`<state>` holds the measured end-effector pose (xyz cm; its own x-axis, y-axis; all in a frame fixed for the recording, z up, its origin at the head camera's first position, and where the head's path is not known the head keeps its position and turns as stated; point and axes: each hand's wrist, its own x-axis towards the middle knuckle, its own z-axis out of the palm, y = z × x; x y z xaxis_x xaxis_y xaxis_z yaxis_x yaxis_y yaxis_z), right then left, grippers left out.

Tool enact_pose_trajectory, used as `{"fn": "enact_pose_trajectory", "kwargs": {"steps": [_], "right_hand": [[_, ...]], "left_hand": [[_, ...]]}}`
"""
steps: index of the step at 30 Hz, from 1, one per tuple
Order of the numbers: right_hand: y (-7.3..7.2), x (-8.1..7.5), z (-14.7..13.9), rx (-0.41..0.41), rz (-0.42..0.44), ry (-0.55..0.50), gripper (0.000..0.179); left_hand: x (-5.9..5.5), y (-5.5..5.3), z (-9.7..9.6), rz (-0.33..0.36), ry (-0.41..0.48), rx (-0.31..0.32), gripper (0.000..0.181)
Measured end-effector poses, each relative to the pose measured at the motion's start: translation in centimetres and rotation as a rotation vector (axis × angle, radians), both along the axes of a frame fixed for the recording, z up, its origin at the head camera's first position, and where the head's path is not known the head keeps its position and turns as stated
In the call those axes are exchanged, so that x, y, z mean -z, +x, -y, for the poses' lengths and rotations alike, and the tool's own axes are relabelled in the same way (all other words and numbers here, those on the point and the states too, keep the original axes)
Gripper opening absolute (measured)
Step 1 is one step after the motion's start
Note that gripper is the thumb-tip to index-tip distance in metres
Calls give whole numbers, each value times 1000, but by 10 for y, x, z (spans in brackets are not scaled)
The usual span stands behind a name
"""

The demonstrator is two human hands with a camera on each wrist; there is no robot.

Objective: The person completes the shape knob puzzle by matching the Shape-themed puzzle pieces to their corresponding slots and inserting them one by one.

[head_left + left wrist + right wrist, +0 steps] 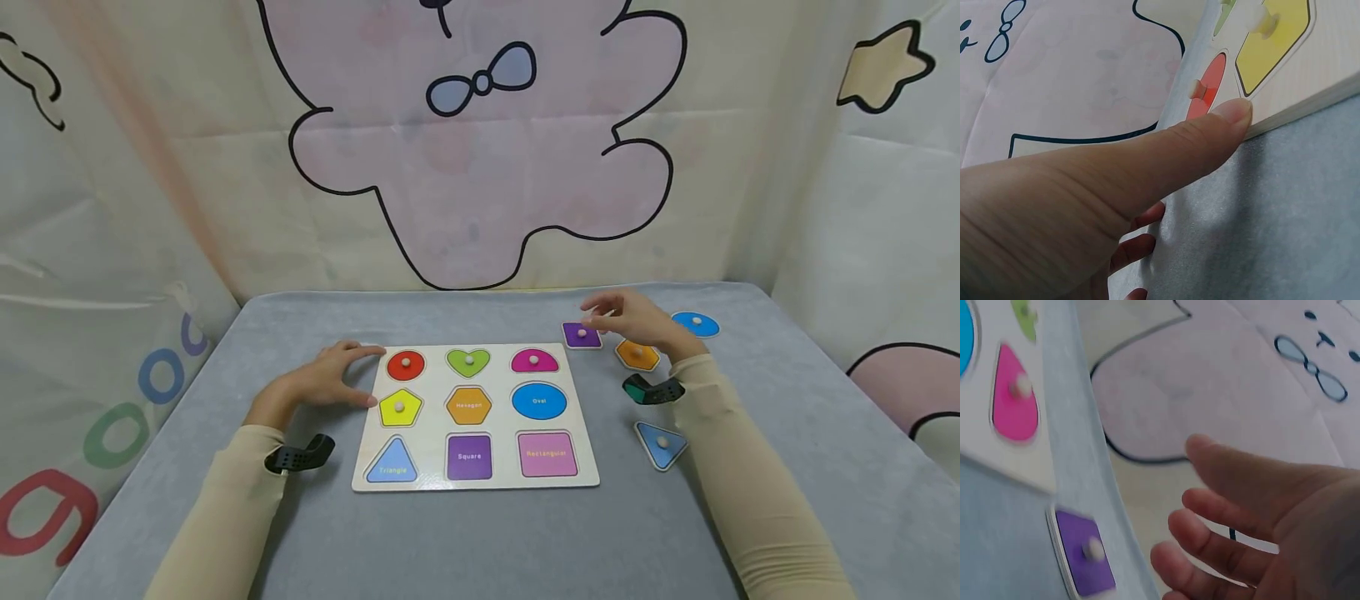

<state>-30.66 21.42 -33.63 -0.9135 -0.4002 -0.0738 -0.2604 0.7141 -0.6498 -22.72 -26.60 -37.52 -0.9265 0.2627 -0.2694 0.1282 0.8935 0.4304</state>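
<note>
A white shape puzzle board (435, 417) lies on the table. My left hand (318, 379) rests at its left edge, thumb (1232, 112) against the rim by the yellow pentagon (390, 411) and forefinger at the upper corner by the red circle (397, 367). Off the board's upper right corner my right hand (630, 317) hovers, fingers loosely bent and nothing between them. Just left of it and below is the purple square piece (1079, 569) with its white knob. The orange hexagon piece (633, 358) lies under that hand, partly covered by it in the head view.
A blue oval piece (697, 327) lies behind the right wrist, a blue triangle piece (658, 450) beside the right forearm. The green heart (456, 360) and pink half-circle (521, 362) sit knobbed in the board. Bare printed recesses include the oval (536, 408) and rectangle (547, 465).
</note>
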Motion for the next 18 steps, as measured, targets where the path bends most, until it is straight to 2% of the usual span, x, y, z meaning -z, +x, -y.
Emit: {"fn": "enact_pose_trajectory", "kwargs": {"steps": [5, 11, 18], "right_hand": [[-4, 2, -28, 7, -8, 83, 37], [-6, 5, -50, -27, 105, 132, 28], [-6, 8, -57, -5, 178, 175, 22]], "left_hand": [[1, -2, 1, 3, -5, -3, 88], [2, -3, 0, 4, -8, -2, 89], [0, -1, 0, 7, -15, -6, 89]]}}
